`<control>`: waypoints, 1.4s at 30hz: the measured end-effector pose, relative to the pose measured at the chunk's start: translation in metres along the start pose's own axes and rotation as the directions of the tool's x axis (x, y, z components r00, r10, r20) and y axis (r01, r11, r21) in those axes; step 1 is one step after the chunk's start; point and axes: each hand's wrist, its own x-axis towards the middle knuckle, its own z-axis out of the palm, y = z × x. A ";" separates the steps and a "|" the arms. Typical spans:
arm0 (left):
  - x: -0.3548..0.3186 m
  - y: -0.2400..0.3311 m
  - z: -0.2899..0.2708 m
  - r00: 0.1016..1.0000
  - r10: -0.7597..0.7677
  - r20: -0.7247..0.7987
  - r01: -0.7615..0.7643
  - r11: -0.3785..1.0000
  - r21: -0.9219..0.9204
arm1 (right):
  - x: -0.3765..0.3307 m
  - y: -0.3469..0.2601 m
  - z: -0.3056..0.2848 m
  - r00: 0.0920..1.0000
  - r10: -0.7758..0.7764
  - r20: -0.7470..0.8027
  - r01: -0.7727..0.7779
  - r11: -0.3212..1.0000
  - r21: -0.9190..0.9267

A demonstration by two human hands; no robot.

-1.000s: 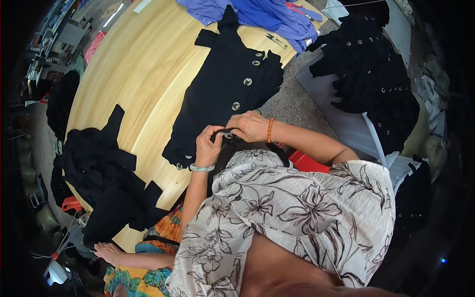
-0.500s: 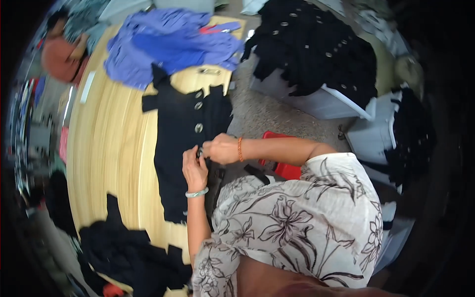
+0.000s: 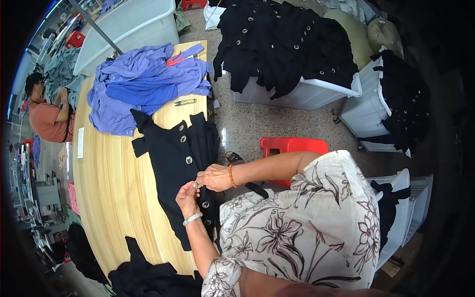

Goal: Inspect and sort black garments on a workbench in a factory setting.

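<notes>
A black sleeveless-looking garment (image 3: 168, 163) with a row of large light-rimmed buttons (image 3: 189, 160) lies lengthwise along the table's right edge. My left hand (image 3: 188, 199), with a pale bangle at the wrist, pinches at the button row about midway down the garment. Meeting it from the right, my right hand (image 3: 214, 177) is closed, fingertips against those of the left; an orange beaded bracelet circles its wrist. The fingers hide the button or fabric edge between them. Two more buttons show below the hands.
On the wooden table (image 3: 114, 198) are a purple-blue clothes pile (image 3: 143, 84), thread snips (image 3: 185, 103) and more black clothing (image 3: 148, 277). Black garments (image 3: 287, 44) drape over a grey bin (image 3: 292, 94). A red stool (image 3: 292, 144) stands right. A person (image 3: 47, 116) sits far left.
The whole view has shifted, bringing the red stool and far bins into fuller sight. My hands stay at the same spot on the button row, fingertips now closer together, with lower buttons uncovered.
</notes>
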 end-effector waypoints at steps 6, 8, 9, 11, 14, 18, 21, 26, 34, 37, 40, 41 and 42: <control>-0.007 -0.006 0.006 0.999 0.041 -0.025 -0.042 0.998 -0.042 | 0.002 0.005 0.006 0.999 0.037 -0.031 -0.036 0.999 0.029; -0.007 -0.012 0.004 0.998 0.065 -0.008 -0.065 0.996 -0.056 | 0.002 0.007 0.007 1.000 -0.019 0.010 0.019 0.999 -0.039; -0.008 -0.014 0.002 0.998 0.063 -0.007 -0.063 0.996 -0.057 | 0.002 0.008 0.007 1.000 -0.017 0.012 0.017 0.999 -0.039; -0.019 -0.007 0.009 0.999 0.053 0.009 -0.052 0.996 -0.078 | 0.000 0.013 0.006 0.997 -0.061 0.050 0.063 0.997 -0.051; -0.051 -0.007 0.009 0.945 0.294 0.145 -0.322 0.913 0.250 | 0.008 0.010 0.008 0.993 -0.114 0.004 0.114 0.993 -0.002; -0.046 0.007 0.030 0.816 0.567 0.116 -0.502 0.594 0.629 | 0.007 0.023 0.013 0.985 -0.171 0.002 0.170 0.983 -0.063; -0.043 -0.001 0.019 0.819 0.565 0.104 -0.497 0.606 0.621 | 0.010 0.014 -0.002 0.986 -0.011 0.164 -0.006 0.995 0.102; -0.043 0.001 0.016 0.853 0.519 0.054 -0.454 0.686 0.568 | 0.009 0.012 0.003 0.989 0.031 0.147 -0.049 0.991 0.125; -0.036 0.002 0.006 0.904 0.428 0.014 -0.370 0.765 0.527 | 0.016 0.018 -0.002 0.998 -0.062 0.017 0.056 0.973 0.224; -0.030 -0.001 -0.003 0.922 0.386 0.017 -0.344 0.801 0.490 | 0.022 0.012 -0.022 0.981 -0.005 0.192 -0.019 0.992 0.122; -0.029 -0.001 -0.009 0.973 0.186 0.138 -0.209 0.963 0.168 | 0.030 0.015 -0.026 0.977 -0.050 0.206 0.017 0.987 0.159; -0.030 0.002 -0.010 0.972 0.103 0.210 -0.095 0.994 -0.050 | 0.031 0.018 -0.027 0.976 -0.069 0.208 0.019 0.972 0.233; -0.030 0.005 -0.010 0.960 0.109 0.259 -0.081 0.990 -0.116 | 0.033 0.020 -0.028 0.974 -0.083 0.211 0.017 0.955 0.298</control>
